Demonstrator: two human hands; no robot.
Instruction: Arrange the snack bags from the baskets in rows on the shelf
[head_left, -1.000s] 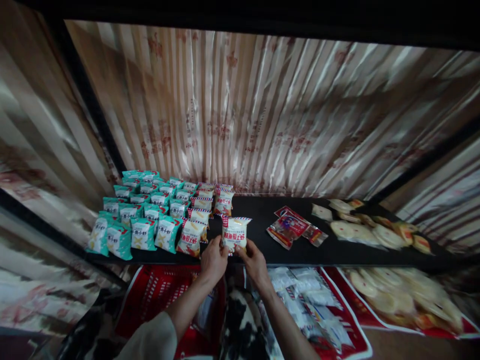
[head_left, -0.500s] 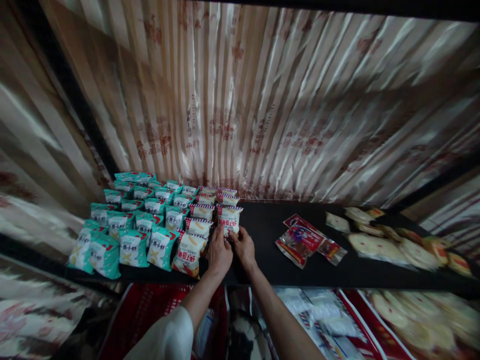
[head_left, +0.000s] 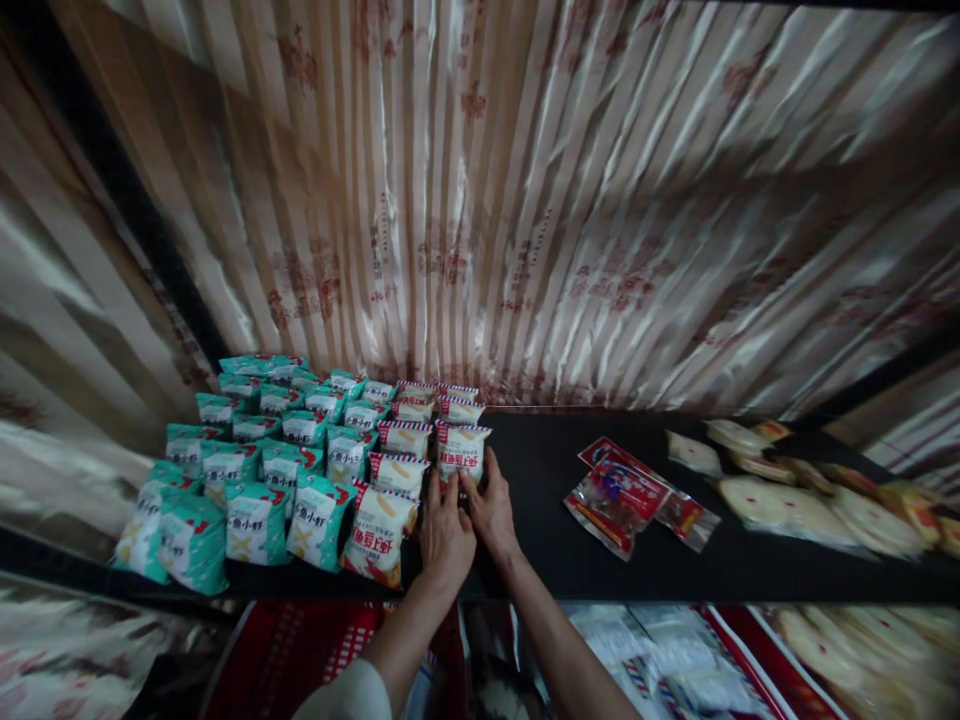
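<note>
A white snack bag (head_left: 461, 455) with red lettering and a striped top edge stands at the front of the rightmost row on the black shelf. My right hand (head_left: 493, 510) grips its lower right corner, thumb across the front and fingers along the side. My left hand (head_left: 448, 530) lies against the bag's lower edge, fingers stretched and a little apart. Left of that hand is a larger-looking white snack bag (head_left: 379, 535) of the same kind, with more behind it. Several teal snack bags (head_left: 255, 522) stand in rows further left.
Red packets (head_left: 619, 490) lie flat on the black shelf (head_left: 536, 450) right of my hands. Flat, pale packaged foods (head_left: 795, 510) are further right. Below the shelf edge sit a red basket (head_left: 292, 650) and a bin of white packets (head_left: 667, 650). Striped, printed sheeting (head_left: 480, 200) hangs behind.
The view has shifted, so the shelf sits slightly lower in the picture. My left hand's fingers have spread along the bag's lower edge; my right hand stays at its right corner.
</note>
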